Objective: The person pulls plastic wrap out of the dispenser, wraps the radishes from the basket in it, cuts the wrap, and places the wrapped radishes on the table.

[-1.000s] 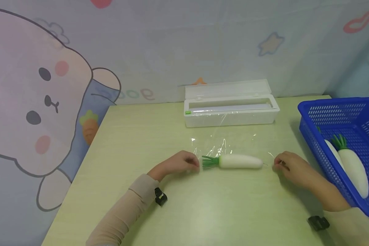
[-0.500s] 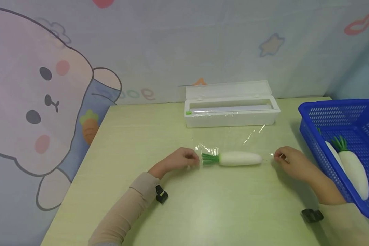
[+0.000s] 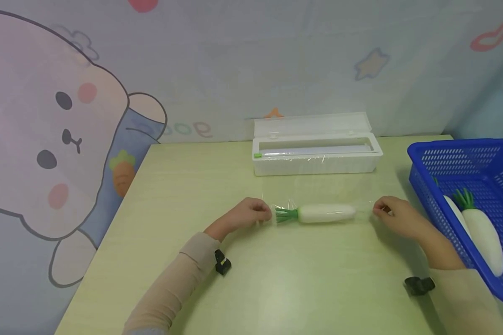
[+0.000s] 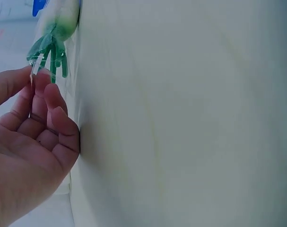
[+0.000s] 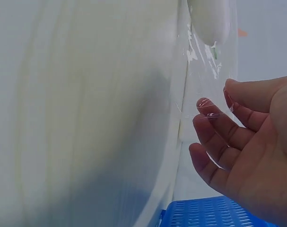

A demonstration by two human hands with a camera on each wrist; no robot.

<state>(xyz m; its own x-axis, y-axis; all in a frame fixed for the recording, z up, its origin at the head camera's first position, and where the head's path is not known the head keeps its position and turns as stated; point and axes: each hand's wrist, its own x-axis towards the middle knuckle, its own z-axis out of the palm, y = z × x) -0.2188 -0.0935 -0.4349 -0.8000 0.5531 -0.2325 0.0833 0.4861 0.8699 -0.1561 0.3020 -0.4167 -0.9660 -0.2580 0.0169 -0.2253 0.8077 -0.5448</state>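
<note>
A white radish with green stalks lies crosswise on the table, clear plastic wrap over and around it. At the stalk end, my left hand pinches one edge of the wrap between thumb and forefinger; the left wrist view shows the film at the fingertips, close to the stalks. Beyond the root tip my right hand pinches the other edge. In the right wrist view the film stretches from the radish tip to the right thumb, its remaining fingers loosely bent.
Behind the radish stands a white wrap dispenser box, lid raised, with a film roll inside and a small green slider at its left. To the right, a blue basket holds more white radishes. A printed cloth hangs behind the table.
Both hands have moved a little away from the body, toward the box. The radish has shifted the same way, with the wrap drawn around it.
</note>
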